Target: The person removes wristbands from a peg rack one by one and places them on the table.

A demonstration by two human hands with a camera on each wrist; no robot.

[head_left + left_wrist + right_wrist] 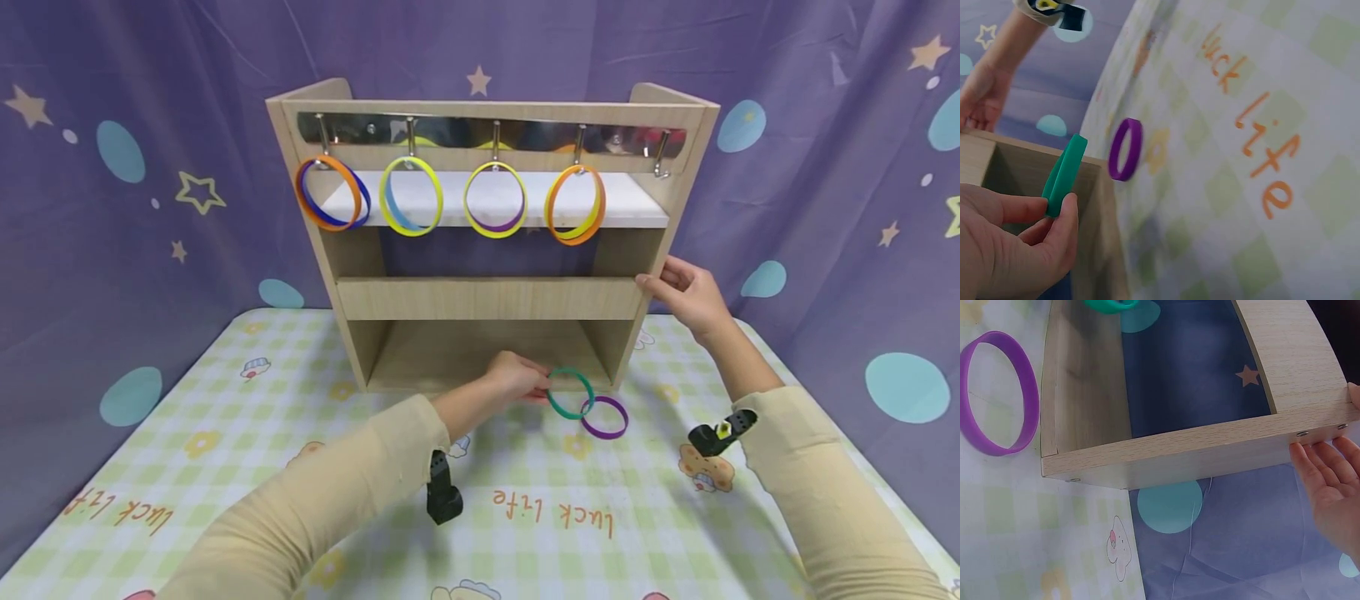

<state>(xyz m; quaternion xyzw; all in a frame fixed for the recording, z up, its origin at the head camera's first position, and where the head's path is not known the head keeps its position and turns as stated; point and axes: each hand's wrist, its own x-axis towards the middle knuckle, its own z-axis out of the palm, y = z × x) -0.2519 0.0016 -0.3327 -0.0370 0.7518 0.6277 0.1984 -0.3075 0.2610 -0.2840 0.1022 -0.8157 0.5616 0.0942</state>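
Observation:
My left hand (517,377) pinches a green silicone wristband (1067,175) between thumb and fingers, low in front of the wooden shelf unit (487,299). A purple wristband (1032,394) lies on the tablecloth just right of the green one. At the unit's right side, my right hand (693,300) grips the edge of the side panel (1210,439); its thumb is at the front and its fingers lie along the outer face. Pairs of coloured wristbands, such as an orange one (600,208) with a yellow one, hang from several hooks on the metal rail (450,132).
The unit stands on a green-checked tablecloth (247,467) with printed lettering. Its far right hook (662,154) carries no band. A purple curtain (187,275) with stars and ovals hangs behind. Each wrist wears a black camera, like the one on the left (444,492).

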